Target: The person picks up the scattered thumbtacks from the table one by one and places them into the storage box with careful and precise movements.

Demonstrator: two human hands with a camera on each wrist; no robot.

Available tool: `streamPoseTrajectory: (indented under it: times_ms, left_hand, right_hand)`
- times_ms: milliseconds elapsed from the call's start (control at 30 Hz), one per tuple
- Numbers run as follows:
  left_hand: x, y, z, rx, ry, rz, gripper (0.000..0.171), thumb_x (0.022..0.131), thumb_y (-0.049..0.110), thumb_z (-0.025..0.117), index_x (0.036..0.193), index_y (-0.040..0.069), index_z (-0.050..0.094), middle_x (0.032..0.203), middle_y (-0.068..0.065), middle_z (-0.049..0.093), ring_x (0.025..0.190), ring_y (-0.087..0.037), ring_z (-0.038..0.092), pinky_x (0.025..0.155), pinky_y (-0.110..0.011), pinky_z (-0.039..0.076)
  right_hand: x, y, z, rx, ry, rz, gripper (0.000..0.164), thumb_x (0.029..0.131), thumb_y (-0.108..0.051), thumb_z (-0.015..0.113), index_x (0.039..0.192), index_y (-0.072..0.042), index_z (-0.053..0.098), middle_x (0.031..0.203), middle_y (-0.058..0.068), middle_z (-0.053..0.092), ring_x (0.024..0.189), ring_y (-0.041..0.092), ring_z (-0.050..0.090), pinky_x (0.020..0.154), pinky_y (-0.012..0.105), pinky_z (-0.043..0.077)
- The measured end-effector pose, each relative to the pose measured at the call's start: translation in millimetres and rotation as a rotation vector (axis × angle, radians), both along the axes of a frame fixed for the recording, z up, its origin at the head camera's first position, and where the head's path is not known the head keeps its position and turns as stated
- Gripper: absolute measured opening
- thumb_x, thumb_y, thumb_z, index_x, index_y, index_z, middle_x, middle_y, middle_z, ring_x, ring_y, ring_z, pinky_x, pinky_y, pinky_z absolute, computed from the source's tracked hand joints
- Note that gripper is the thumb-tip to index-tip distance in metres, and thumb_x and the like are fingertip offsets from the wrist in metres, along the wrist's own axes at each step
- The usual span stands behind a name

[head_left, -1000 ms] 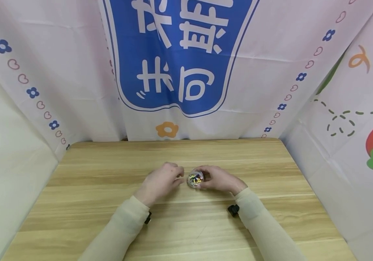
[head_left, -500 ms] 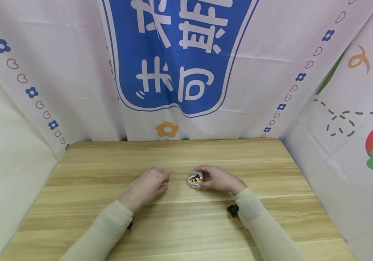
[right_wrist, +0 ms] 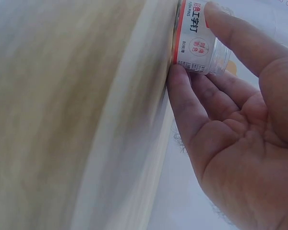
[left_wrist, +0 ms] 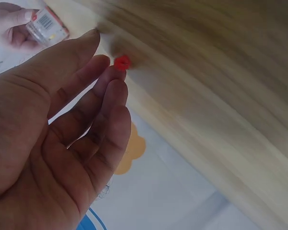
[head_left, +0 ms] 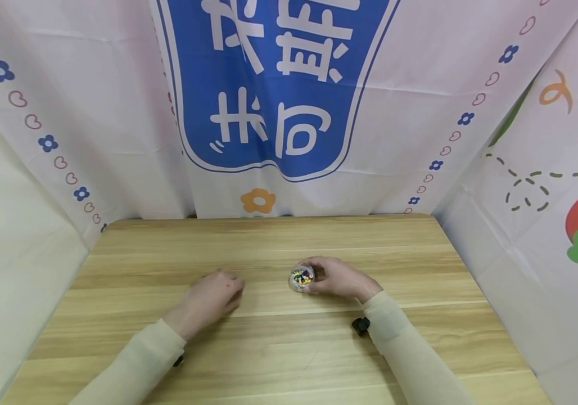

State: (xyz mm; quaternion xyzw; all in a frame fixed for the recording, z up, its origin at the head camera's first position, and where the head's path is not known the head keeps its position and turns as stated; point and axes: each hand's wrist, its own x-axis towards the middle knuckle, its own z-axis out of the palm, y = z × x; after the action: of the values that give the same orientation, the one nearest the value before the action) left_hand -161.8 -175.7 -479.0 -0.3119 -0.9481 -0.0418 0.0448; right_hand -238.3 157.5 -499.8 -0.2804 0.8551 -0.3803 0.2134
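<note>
A small clear jar of push pins, with colourful pins inside, is held upright on the table by my right hand. In the right wrist view, thumb and fingers grip the sides of the jar, whose red and white label reads "push pins". To the left, my left hand is low over the table, fingers gently bent. In the left wrist view, a red push pin shows right at the fingertips, with the thumb of the left hand apart from the fingers.
The wood-grain table runs back to a white printed curtain. Another printed cloth hangs along the right side. Black wrist cameras show at both cuffs, one being the right wrist camera.
My left hand has moved left and slightly nearer, away from the jar. My right hand and the jar have stayed in place.
</note>
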Motion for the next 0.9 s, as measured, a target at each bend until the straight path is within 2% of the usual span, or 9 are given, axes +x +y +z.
streamPoseTrajectory:
  times_ms: [400, 533, 900]
  left_hand:
    - [6.9, -14.9, 3.4, -0.016, -0.008, 0.008, 0.021, 0.087, 0.014, 0.080, 0.080, 0.017, 0.061, 0.074, 0.007, 0.054, 0.068, -0.010, 0.051, 0.055, -0.028, 0.048]
    - [7.0, -16.5, 2.4, -0.025, -0.006, 0.010, 0.023, 0.087, 0.012, 0.080, 0.079, 0.017, 0.060, 0.072, 0.008, 0.052, 0.066, -0.008, 0.048, 0.054, -0.026, 0.046]
    - [5.8, -13.8, 0.3, -0.017, -0.006, -0.010, 0.020, 0.087, 0.008, 0.080, 0.080, 0.017, 0.063, 0.072, 0.008, 0.058, 0.066, -0.008, 0.053, 0.056, -0.027, 0.049]
  right_hand:
    - [-1.8, -0.1, -2.1, -0.011, 0.013, 0.007, 0.060, 0.090, -0.026, 0.081, 0.145, -0.016, 0.058, 0.129, -0.003, 0.067, 0.112, 0.010, 0.064, 0.098, 0.032, 0.052]
    - [-2.2, 0.2, -2.7, -0.016, 0.019, 0.011, 0.060, 0.090, -0.026, 0.081, 0.144, -0.015, 0.059, 0.129, -0.002, 0.067, 0.111, 0.011, 0.064, 0.098, 0.033, 0.052]
    - [-1.4, -0.3, -1.2, -0.002, 0.019, 0.010, 0.060, 0.089, -0.024, 0.082, 0.144, -0.016, 0.059, 0.129, -0.003, 0.067, 0.112, 0.009, 0.063, 0.098, 0.030, 0.051]
